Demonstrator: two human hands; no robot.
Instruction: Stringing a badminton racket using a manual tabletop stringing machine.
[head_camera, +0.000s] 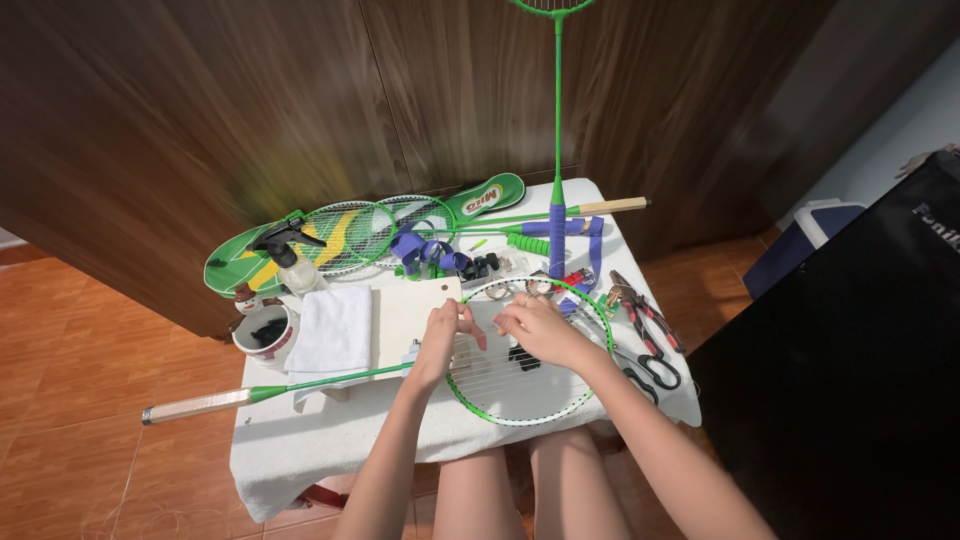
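A green badminton racket (520, 400) lies across the small cloth-covered table (330, 445), its head in front of me and its wooden-ended handle (195, 404) pointing left. My left hand (445, 335) rests on the left part of the racket head and pinches at the white strings. My right hand (535, 325) sits on the upper strings with fingers bent, gripping a string. A small black object (524, 357) lies under the strings below my right hand.
A folded white cloth (333, 330), a mug (264, 333) and a spray bottle (290, 260) stand at the left. More green rackets (350, 235), purple grip tape (428, 252), pliers (640, 305) and scissors (655, 370) crowd the back and right. An upright racket (558, 120) leans against the wooden wall.
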